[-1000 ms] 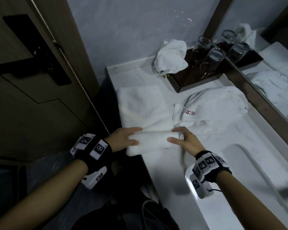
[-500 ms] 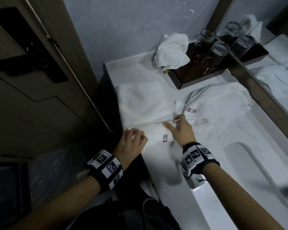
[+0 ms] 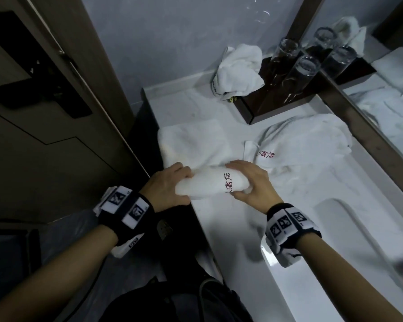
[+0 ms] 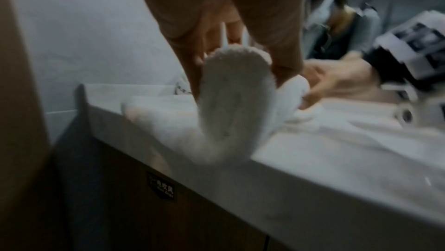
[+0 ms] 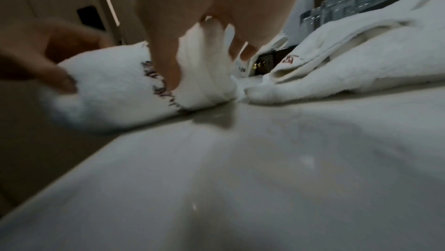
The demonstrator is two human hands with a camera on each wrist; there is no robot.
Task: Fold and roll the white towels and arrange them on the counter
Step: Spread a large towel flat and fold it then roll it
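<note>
A white towel with red lettering is rolled into a thick roll (image 3: pixel 209 184) at the counter's near left edge. My left hand (image 3: pixel 170 185) grips its left end (image 4: pixel 233 106), which overhangs the edge. My right hand (image 3: pixel 247 182) curls over the right end (image 5: pixel 199 76), thumb in front, fingers behind. The unrolled part of this towel (image 3: pixel 193 145) lies flat behind the roll. A second white towel (image 3: pixel 305 145), loosely folded with red lettering, lies to the right. A crumpled white towel (image 3: pixel 239 70) sits at the back on the tray's corner.
A dark wooden tray (image 3: pixel 272 105) with three upturned glasses (image 3: pixel 300 70) stands at the back against the mirror (image 3: pixel 386 98). The sink basin (image 3: pixel 349 247) opens at the near right. A wooden door (image 3: pixel 40 112) stands to the left of the white counter (image 3: pixel 230 228).
Both hands have closed round the ends of the roll, which is thicker now and shows its red lettering on top. The left hand came back up from the counter edge.
</note>
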